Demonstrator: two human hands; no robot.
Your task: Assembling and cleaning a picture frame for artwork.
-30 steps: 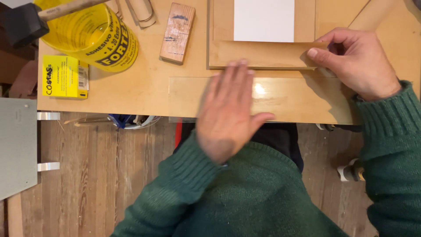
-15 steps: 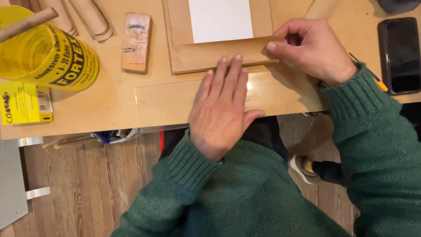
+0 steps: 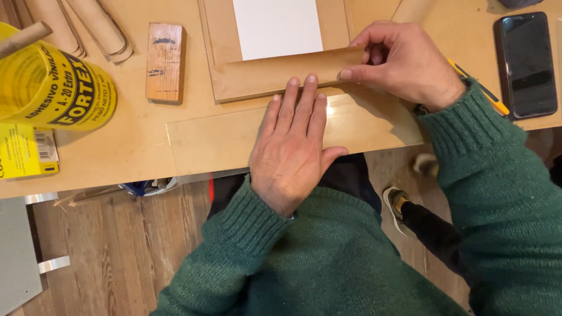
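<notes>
The right hand (image 3: 407,61) pinches the right end of a wooden strip (image 3: 281,73), thumb and fingers closed on its edge. The left hand (image 3: 295,146) lies flat, fingers together and stretched out, palm down on a clear sheet (image 3: 216,137); its fingertips (image 3: 310,79) reach the strip's near edge. The strip lies across the lower part of a flat wooden frame (image 3: 216,35), just below a white panel (image 3: 278,26) set inside it. The clear sheet lies just beside the frame on its near side, and its right end juts over the table's edge.

The table (image 3: 117,158) is pale wood board. To the left lie a small wood block (image 3: 165,61), a yellow tub (image 3: 55,88) and a yellow box (image 3: 26,152) at the edge. A dark phone (image 3: 525,64) lies at the far right, with a yellow tool (image 3: 486,93) partly hidden beside the right sleeve. Rolled brown paper (image 3: 93,26) sits at the top left. Below the table edge, a wooden plank floor (image 3: 129,251) shows, with a shoe (image 3: 395,199) on it.
</notes>
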